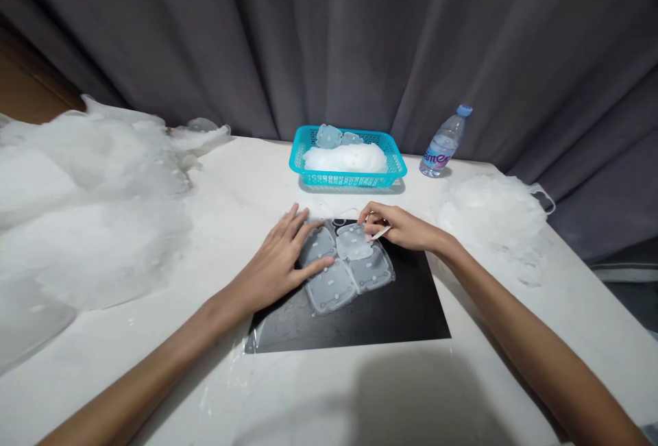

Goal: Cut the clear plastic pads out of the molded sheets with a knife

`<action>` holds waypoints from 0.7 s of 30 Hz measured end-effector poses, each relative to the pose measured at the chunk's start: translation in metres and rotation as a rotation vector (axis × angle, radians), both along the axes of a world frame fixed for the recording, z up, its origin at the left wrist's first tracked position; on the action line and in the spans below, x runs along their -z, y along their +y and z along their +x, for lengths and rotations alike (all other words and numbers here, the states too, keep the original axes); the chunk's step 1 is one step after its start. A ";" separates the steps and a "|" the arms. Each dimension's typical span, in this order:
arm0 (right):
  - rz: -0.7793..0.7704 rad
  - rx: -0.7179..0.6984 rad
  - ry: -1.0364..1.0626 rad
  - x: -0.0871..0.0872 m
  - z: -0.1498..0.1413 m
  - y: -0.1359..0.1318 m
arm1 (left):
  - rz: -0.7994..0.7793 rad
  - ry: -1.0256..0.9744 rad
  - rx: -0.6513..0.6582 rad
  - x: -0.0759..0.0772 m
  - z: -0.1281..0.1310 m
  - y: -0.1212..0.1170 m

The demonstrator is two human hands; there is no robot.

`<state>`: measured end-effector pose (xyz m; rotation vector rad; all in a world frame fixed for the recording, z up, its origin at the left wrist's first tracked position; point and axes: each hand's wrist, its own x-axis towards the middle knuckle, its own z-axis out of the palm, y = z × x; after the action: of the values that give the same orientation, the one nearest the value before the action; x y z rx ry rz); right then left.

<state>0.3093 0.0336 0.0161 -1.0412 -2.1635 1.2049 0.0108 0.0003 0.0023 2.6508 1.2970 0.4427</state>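
Note:
A sheet of clear plastic pouches (pixel 343 269), joined in a block, lies on a black mat (pixel 391 309) in the middle of the white table. My left hand (pixel 280 257) lies flat on the sheet's left side, fingers spread and pressing it down. My right hand (pixel 395 225) pinches the edge of the upper right pouch (pixel 354 242), which is lifted and folded over the others. A thin white strip sticks out between its fingers.
A turquoise basket (pixel 347 175) at the back holds white filling and a few clear pouches. A water bottle (pixel 445 143) stands to its right. Heaps of clear plastic lie at the left (pixel 87 206) and right (pixel 493 216). A grey curtain hangs behind.

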 end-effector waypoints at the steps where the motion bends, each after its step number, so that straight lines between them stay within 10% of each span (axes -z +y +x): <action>1: -0.014 0.003 -0.010 0.000 0.000 -0.001 | 0.051 -0.012 0.001 -0.002 0.001 0.000; 12: -0.468 -0.229 -0.197 -0.032 0.019 -0.008 | -0.149 -0.017 0.198 -0.009 0.010 -0.020; 21: -0.378 -0.158 -0.034 -0.047 0.025 -0.006 | -0.237 0.012 0.193 -0.003 0.003 -0.012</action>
<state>0.3340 0.0272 0.0634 -1.0559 -2.1236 1.7315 0.0141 -0.0117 0.0055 2.5479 1.0125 0.2312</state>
